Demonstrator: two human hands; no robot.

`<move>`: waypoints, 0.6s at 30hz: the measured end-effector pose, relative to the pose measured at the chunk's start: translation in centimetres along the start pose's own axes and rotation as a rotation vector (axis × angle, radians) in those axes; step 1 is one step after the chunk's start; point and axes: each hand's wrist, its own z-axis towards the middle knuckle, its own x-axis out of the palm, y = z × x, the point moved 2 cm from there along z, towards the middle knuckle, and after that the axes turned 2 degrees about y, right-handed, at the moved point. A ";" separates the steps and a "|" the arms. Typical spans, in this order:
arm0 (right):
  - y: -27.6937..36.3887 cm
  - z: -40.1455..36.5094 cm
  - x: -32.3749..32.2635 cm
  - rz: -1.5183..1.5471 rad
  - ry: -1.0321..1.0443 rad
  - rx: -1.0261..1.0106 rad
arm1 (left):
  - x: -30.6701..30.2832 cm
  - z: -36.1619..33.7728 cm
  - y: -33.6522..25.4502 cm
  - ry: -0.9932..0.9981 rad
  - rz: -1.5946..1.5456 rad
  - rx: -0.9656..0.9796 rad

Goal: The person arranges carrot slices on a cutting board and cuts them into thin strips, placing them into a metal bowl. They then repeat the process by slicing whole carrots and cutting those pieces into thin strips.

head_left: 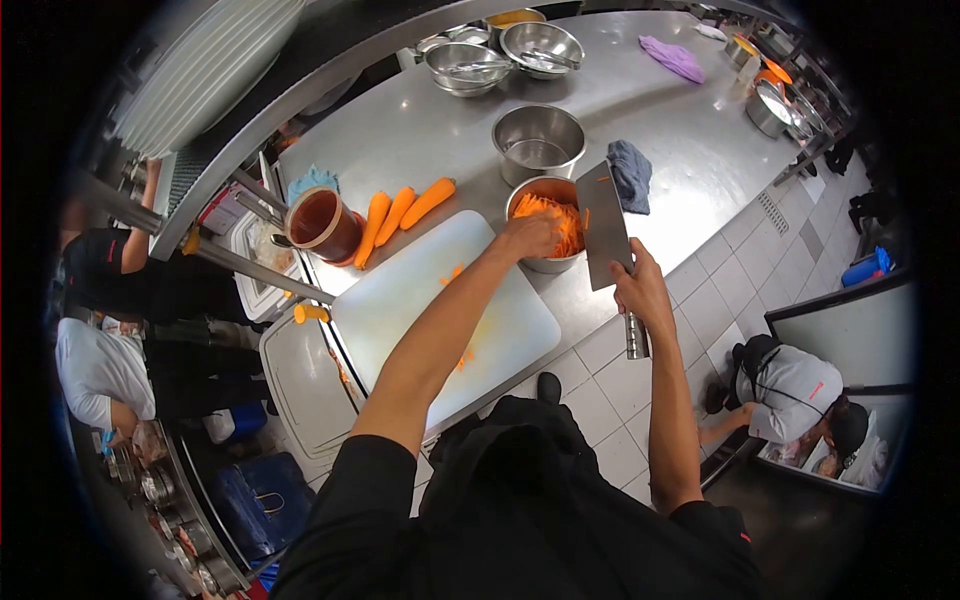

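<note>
My left hand [532, 236] reaches into a steel pot [546, 266] filled with shredded carrot [567, 226]. Its fingers curl down onto the shreds, and their tips are partly hidden. At the pot's right side, my right hand [645, 288] is closed around a cleaver [608, 225], its broad blade upright and a few orange shreds stuck to it. Below and left of the pot lies a white cutting board [390, 300] with small carrot scraps on it. Three peeled whole carrots [398, 213] lie side by side beyond the board.
Left of the carrots stands a container of dark red contents [325, 226]. A second steel pot [538, 145] sits behind the filled one, with steel bowls [541, 50] farther back. A dark cloth [629, 177] lies to the right. Another person [790, 395] bends over an open drawer at lower right.
</note>
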 end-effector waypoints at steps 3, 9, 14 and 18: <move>-0.3 0.3 0.1 -0.003 -0.023 -0.012 | -5.6 -0.9 -2.8 0.485 -0.106 -0.121; -0.1 0.9 0.8 -0.006 -0.010 -0.021 | -7.6 -1.6 -4.1 -0.001 -0.366 -0.123; 0.3 1.2 1.7 0.046 -0.010 -0.019 | -3.6 -4.2 -7.7 -0.058 -0.366 0.002; 0.6 0.5 1.3 0.034 -0.003 -0.017 | -4.4 -5.4 -6.3 0.239 -0.114 -0.240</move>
